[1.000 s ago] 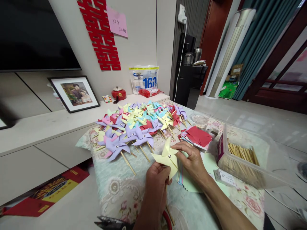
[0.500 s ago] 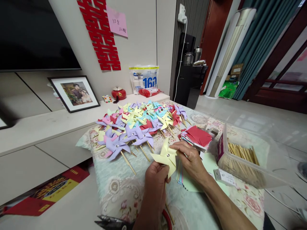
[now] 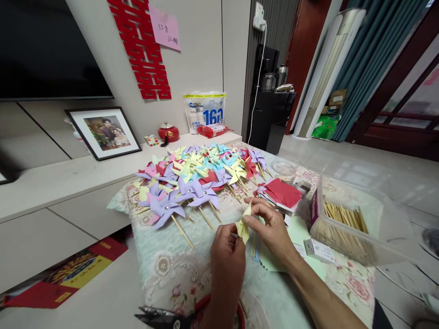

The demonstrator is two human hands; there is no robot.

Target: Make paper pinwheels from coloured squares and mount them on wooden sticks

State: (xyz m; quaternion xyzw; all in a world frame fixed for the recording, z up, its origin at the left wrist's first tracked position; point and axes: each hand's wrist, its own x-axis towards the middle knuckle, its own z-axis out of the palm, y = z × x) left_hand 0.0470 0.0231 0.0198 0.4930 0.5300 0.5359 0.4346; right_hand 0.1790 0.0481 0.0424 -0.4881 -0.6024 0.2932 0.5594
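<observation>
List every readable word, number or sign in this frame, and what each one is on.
"160": large white digits on the blue and white plastic bag against the wall; its smaller print is too small to read.
Red double-happiness paper cutout: a decorative sign on the wall.
Pink note: handwritten marks, too blurred to read.
Label on the clear stick box: unreadable.

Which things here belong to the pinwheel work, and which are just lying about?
In the work: yellow pinwheel pinched by left hand and right hand; pile of finished pinwheels; red paper squares; clear box of sticks; scissors.

Lying about: framed photo; red pot; white bag; puzzle cube.
</observation>
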